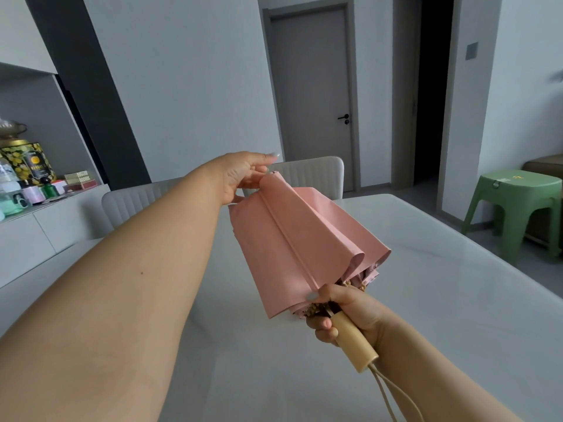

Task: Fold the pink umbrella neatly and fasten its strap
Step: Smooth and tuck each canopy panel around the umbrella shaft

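Big white glossy worktop [426,300] fills the lower view, two pale ribbed chairs [310,175] at its far edge, grey door [310,95] behind, green plastic stool [518,202] at right, shelf clutter at left incl. a yellow-and-black patterned tin [29,161]; its label is too small to read. No other legible writing; the stool has a small sticker, unreadable.

Collapsed pink fabric umbrella [292,239] is held in the air above the worktop, not touching it. Long axis runs from near-right up to far-left: cream wooden handle [353,342] nearest the person, tip pointing away. Canopy panels loose and flared, not yet wrapped.

Right hand [344,312]: fingers curled round the top of the handle, thumb pressing the canopy hem. Left hand [243,178]: arm stretched out, fingers [259,175] pinching the fabric at the tip end. So left is at the far end, right at the near end, canopy spanning between them.

Cream wrist cord [393,397] hangs from the handle butt. Fastening strap not visible from here. Likely step: smoothing pleats; wrapping and strapping remain.
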{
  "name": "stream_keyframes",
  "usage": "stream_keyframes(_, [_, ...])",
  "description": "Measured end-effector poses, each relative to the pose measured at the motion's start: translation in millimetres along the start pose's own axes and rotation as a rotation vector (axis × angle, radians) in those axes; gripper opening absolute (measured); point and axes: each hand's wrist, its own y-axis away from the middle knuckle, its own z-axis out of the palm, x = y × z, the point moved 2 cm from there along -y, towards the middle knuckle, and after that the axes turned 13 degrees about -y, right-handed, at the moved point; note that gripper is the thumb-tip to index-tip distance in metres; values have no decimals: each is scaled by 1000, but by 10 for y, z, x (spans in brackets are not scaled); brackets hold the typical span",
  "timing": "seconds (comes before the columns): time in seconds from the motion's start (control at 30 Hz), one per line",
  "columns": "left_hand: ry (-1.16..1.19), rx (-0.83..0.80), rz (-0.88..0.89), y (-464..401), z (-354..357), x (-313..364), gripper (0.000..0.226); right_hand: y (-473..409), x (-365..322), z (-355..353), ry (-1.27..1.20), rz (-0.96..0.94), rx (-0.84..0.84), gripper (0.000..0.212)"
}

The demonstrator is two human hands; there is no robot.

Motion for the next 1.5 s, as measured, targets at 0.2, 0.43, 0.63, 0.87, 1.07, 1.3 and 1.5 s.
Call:
stream_keyframes(0.2, [-95,15,83,-3,52,12,14,-17,33,-24,9,13,-9,10])
stream_keyframes(0.43, [122,-41,127,3,52,15,42,-33,17,-42,29,6,-18,13])
stream_keyframes(0.63, [241,-1,139,34,43,-46,26,-52,8,-56,-1,-12,-2,24])
stream_keyframes(0.87, [498,94,180,34,-26,-39,16,-64,-5,-76,-2,-35,6,32])
stream_keyframes(1.07, [-41,192,81,35,97,32,25,-51,-18,-82,24,-47,21,25])
stream_keyframes(1.3, [21,165,68,84,205,63,17,-44,35,-66,65,-27,13,20])
stream_keyframes(1.5, [-4,357,16,110,120,63,23,-42,-21,-48,101,-104,54,28])
